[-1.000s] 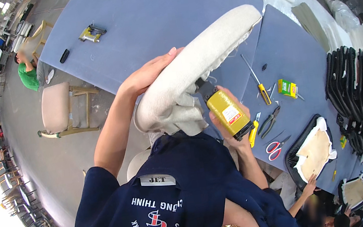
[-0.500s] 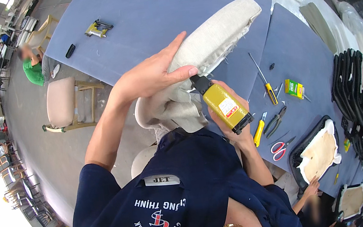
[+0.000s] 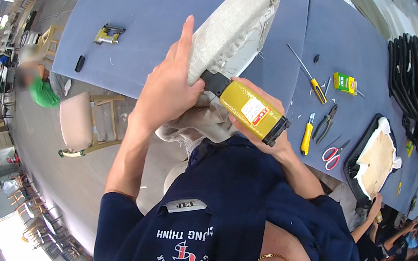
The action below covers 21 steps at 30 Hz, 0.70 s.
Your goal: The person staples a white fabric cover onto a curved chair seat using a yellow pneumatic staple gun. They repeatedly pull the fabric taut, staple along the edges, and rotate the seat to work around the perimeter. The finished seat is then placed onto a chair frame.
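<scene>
Gripping the likely hefty staple gun (image 3: 241,103) around its body occupies the right hand (image 3: 266,94). The left hand (image 3: 168,90) clasps the edge of the upholstered cushion (image 3: 235,14), probably soft over stiff backing.

Yellow stapler (image 3: 249,107) against pale cushion (image 3: 233,20)
</scene>
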Motion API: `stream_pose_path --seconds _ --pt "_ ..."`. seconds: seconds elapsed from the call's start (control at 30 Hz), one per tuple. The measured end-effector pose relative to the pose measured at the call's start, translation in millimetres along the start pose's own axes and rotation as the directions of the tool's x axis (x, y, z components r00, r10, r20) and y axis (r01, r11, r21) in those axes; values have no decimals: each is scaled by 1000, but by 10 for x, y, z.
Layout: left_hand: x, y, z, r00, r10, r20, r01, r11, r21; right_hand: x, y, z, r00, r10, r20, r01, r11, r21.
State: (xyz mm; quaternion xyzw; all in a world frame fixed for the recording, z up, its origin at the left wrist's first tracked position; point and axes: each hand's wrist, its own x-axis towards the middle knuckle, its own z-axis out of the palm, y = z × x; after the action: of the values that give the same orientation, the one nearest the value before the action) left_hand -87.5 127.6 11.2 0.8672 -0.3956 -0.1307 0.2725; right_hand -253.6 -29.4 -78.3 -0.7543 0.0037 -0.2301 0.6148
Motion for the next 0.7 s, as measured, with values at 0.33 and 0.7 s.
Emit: stream_pose_path --seconds 0.33,0.7 --pt "18 -88 -49 993 94 68 -76 971 -227 -7 102 -135 990 91 104 -94 995 32" --pt "715 -319 288 945 61 323 164 764 -624 -202 26 -393 987 158 35 -158 987 -3"
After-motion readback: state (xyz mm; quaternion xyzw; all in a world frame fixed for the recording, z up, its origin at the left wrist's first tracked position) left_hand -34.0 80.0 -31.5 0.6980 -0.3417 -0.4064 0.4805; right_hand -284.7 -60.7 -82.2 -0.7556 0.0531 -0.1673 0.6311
